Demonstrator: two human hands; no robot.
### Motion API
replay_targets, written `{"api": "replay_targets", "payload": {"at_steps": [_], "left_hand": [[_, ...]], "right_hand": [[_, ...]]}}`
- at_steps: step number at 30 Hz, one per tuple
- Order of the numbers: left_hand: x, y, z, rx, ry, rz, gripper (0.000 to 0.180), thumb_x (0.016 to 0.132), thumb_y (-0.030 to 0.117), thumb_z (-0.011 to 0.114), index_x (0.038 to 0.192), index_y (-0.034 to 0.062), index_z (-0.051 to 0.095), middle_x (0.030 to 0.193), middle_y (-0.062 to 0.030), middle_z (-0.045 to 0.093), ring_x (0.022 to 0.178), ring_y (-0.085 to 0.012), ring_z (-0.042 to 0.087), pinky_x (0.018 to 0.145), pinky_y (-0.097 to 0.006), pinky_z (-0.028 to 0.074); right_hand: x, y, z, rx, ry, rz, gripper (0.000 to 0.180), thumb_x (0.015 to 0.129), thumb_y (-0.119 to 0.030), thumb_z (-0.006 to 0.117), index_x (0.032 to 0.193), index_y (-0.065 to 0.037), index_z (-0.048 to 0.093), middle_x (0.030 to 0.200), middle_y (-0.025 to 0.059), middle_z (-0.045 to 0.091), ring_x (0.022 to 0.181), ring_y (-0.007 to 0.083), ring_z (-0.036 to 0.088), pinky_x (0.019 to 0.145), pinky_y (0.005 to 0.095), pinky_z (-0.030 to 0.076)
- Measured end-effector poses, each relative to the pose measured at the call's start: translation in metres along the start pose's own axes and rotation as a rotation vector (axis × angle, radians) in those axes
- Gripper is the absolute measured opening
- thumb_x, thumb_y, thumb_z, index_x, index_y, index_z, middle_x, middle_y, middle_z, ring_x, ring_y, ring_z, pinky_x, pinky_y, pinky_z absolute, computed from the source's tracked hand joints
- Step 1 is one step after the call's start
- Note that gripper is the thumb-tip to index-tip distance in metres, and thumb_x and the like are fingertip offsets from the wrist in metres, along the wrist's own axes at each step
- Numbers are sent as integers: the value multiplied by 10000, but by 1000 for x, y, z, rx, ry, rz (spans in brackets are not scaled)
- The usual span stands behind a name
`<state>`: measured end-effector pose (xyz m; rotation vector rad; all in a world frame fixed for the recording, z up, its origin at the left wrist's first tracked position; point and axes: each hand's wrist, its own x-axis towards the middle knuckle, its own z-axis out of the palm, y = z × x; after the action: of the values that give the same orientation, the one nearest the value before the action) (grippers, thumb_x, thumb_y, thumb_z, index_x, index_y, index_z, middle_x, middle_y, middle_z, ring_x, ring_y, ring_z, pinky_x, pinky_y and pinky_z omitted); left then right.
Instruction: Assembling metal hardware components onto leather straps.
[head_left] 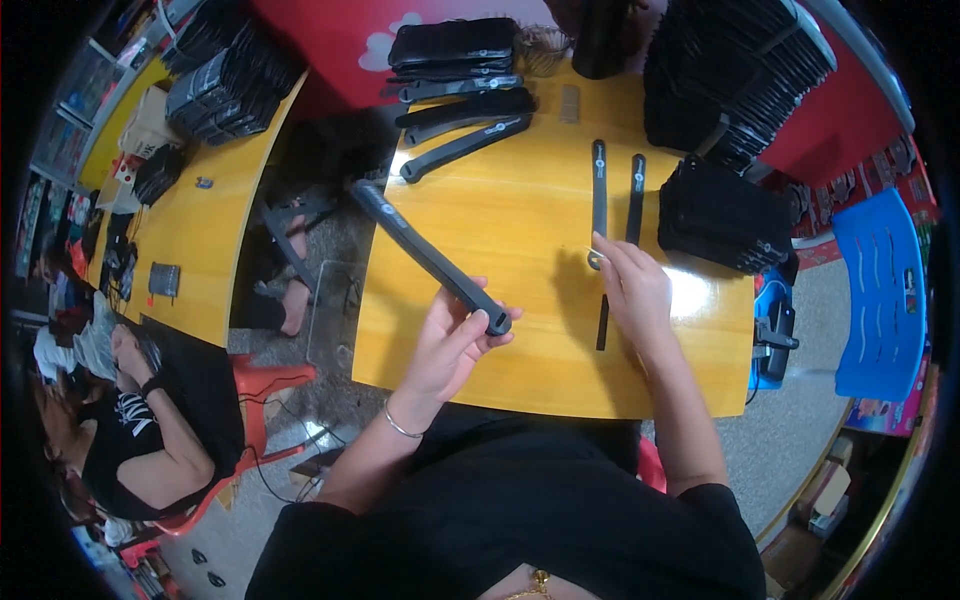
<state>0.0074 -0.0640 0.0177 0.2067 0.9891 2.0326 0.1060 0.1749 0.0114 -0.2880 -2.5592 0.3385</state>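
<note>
My left hand [447,343] is closed round the slotted end of a bundle of dark grey straps [420,248], held tilted above the near left part of the yellow table [470,385]. The bundle's far end points up and left. Over the right half of the table, my right hand [637,293] has its thumb and fingers pinched together. A thin pale line shows at its fingertips, too small to name. Just beyond them lies a single grey strap [599,190], its slotted end by the fingers. A black strap [637,195] lies beside it, partly hidden by this hand.
Strap bundles [465,148] and a black stack [450,45] lie at the far left. Tall tied black stacks [735,75] and a shorter black stack [725,215] stand on the right. A blue plastic chair [880,295] is beyond. Another person [165,430] sits at a left-hand table [205,235].
</note>
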Motion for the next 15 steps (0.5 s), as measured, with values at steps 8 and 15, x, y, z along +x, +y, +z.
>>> {"api": "replay_targets", "payload": {"at_steps": [8,15], "left_hand": [[4,-5,22,-46,54,247,393,891,-19,572,1222,99,396,1109,-131,560,1100,-275,579,877,-382,541],[3,-7,26,-11,57,338,400,886,-31,571,1221,97,393,1112,-159,579,1105,-270,577,899,-387,529]], "right_hand": [[-10,-95,-30,489,-170,6,499,784,83,567,1251,-93,582,724,114,656,639,223,661,574,306,522],[-15,-100,-27,324,-89,-67,488,781,41,607,1245,-107,593,693,85,648,578,193,642,512,278,507]]}}
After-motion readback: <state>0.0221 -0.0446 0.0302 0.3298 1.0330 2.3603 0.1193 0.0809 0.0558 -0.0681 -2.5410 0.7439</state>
